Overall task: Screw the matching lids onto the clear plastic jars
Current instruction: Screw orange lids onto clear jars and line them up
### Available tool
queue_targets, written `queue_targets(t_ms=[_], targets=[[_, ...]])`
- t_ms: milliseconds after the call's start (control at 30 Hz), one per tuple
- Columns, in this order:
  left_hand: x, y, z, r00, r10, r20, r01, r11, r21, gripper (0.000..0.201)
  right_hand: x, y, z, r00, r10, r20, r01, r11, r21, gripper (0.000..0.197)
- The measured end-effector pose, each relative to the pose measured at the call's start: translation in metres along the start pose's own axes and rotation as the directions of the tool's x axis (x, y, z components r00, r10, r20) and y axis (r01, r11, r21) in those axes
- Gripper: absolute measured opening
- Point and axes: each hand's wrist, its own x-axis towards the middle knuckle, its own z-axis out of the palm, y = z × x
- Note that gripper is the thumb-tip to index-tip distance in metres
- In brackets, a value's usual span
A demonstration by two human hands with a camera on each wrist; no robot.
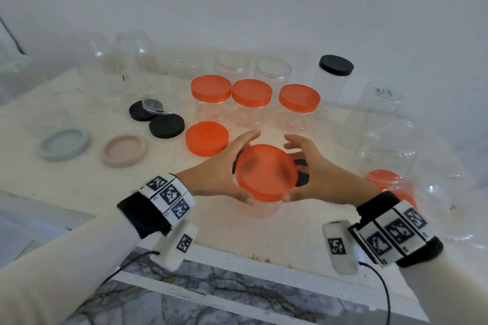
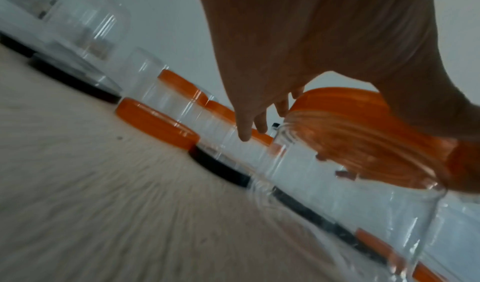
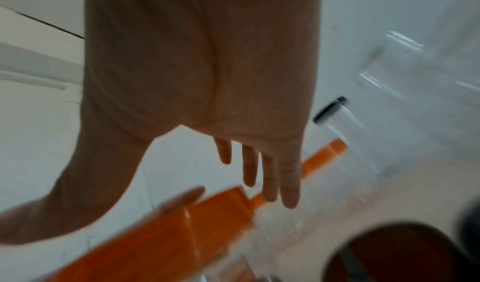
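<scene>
I have both hands around one clear jar point(image 1: 264, 208) at the near middle of the table point(image 1: 79, 187), with its orange lid point(image 1: 265, 171) sitting on the mouth. My left hand point(image 1: 219, 171) has its thumb against the near rim of the lid while the fingers point(image 1: 248, 137) stretch straight out past the far left edge, not curled on anything. My right hand point(image 1: 317, 174) does the same on the other side: thumb at the near rim, fingers point(image 1: 295, 142) spread and extended beyond the lid. In the right wrist view those fingers point(image 3: 270, 180) hang straight and clear of the lid point(image 3: 161, 233), so neither hand has a closed grip; the lid sits between the thumbs and open palms. Whether it is threaded on or only resting, I cannot tell.

Just beyond my left fingertips lies a loose orange lid point(image 1: 207, 138) flat on the table. Farther out past both sets of fingers stand three jars with orange lids point(image 1: 249, 92) in a row, and beyond them uncapped clear jars point(image 1: 273, 71). Out past my right fingers stands a tall jar with a black lid point(image 1: 336, 64). Left of my left fingers lie two black lids point(image 1: 166, 125), a pink lid point(image 1: 124, 150) and a grey-blue lid point(image 1: 64, 144).
</scene>
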Motion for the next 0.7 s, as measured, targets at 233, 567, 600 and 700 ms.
queue_targets(t_ms=[233, 567, 600, 700], targets=[[0.004, -0.019, 0.001, 0.984, -0.119, 0.132, 0.135, 0.984, -0.116, 0.121, 0.015, -0.045, 0.007, 0.984, -0.002, 0.178, 0.107, 0.808, -0.580, 0.106], [0.010, -0.018, -0.004, 0.969, -0.173, 0.178, 0.187, 0.980, -0.065, 0.094, 0.033, -0.061, 0.004, 0.938, 0.034, 0.346, 0.226, 0.696, -0.681, 0.103], [0.011, -0.018, -0.004, 0.970, -0.174, 0.171, 0.189, 0.979, -0.071, 0.091, 0.034, -0.061, 0.005, 0.934, 0.047, 0.354, 0.224, 0.694, -0.684, 0.103], [0.011, -0.018, -0.004, 0.970, -0.178, 0.168, 0.192, 0.979, -0.067, 0.092, 0.035, -0.060, 0.005, 0.938, 0.063, 0.342, 0.200, 0.707, -0.678, 0.100]])
